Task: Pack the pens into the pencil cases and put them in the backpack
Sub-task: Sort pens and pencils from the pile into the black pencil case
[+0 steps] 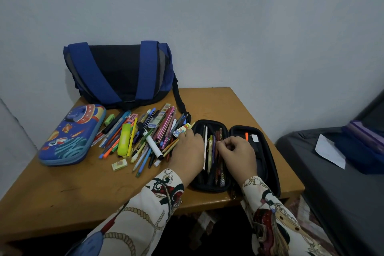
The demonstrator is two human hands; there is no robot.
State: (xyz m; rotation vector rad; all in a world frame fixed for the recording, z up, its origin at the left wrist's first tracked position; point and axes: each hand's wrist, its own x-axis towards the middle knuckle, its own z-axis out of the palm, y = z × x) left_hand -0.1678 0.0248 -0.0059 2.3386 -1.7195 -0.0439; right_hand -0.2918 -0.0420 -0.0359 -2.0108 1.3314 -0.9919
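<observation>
The right hand hovers over the middle of the open black zip-around pencil case, its fingers curled and its fingertips drawn together at the top ends of the dark patterned pencils lying in the case's left half; it appears to pinch one of them, though the exact contact is hidden by the knuckles. The left hand lies palm-down across the left edge of that same case, fingers fairly straight, their tips reaching the white eraser with a cartoon wrapper at the edge of the loose pile; whether it grips anything cannot be told. Both wrists wear cream sleeves printed with rope and chain patterns.

The black case lies opened flat like a book near the front right of the brown wooden table. Its left half holds several pens and pencils lying lengthwise, among them a white one and a yellow-green one; its right half shows an orange clip and a small white piece near the top.

Just left of the case spreads a heap of loose pens, pencils and markers, mixed in colour, with a fluorescent yellow highlighter, a white marker with a black cap and a small boxed eraser in front. Farther left lies a closed blue hard-shell pencil case with a rocket and planets design. Behind the heap, against the pale wall, lies a blue and black fabric backpack with its straps facing up.
</observation>
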